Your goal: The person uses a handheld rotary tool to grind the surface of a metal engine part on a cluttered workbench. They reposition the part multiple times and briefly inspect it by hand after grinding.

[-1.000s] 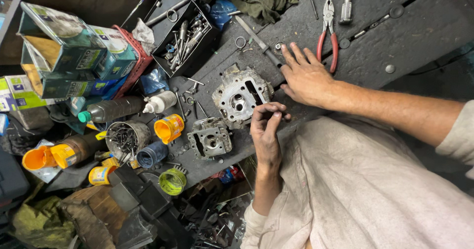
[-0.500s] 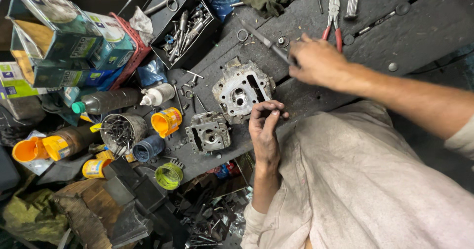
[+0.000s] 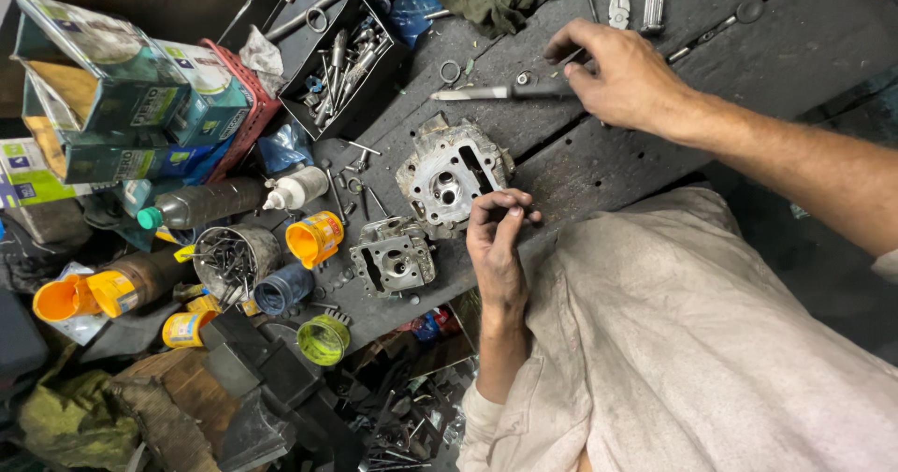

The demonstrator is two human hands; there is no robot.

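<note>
Over on the left nothing has stirred: the stacked cardboard boxes (image 3: 112,88), the dark bottle (image 3: 201,203) lying on its side, the tin of nails (image 3: 229,261) and the orange cup (image 3: 313,238) crowd that end of the surface (image 3: 599,163) just as they did a second ago, leaving no free room there. Next comes the smaller casting (image 3: 393,259), near the front edge, and just beside it the cylinder head (image 3: 449,174), flat and in the same spot. The left hand (image 3: 494,247) has kept its place at the head's near corner, fingers pinched together on something small; it is too tiny for me to say what. The real change is further right. The right hand (image 3: 622,74), which lay flat by the cylinder head a second ago, has gone up and across the surface and is now closed over the dark handle of a long tool (image 3: 486,91), whose pale shaft points left toward the black tray of tools (image 3: 341,51). To my eye that means a tool is being taken up while the head waits unheld. The pliers (image 3: 619,2) lie just beyond the knuckles. The open room is the bare dark planking between the tool and the person's shirt; the front edge runs close under the left wrist.
</note>
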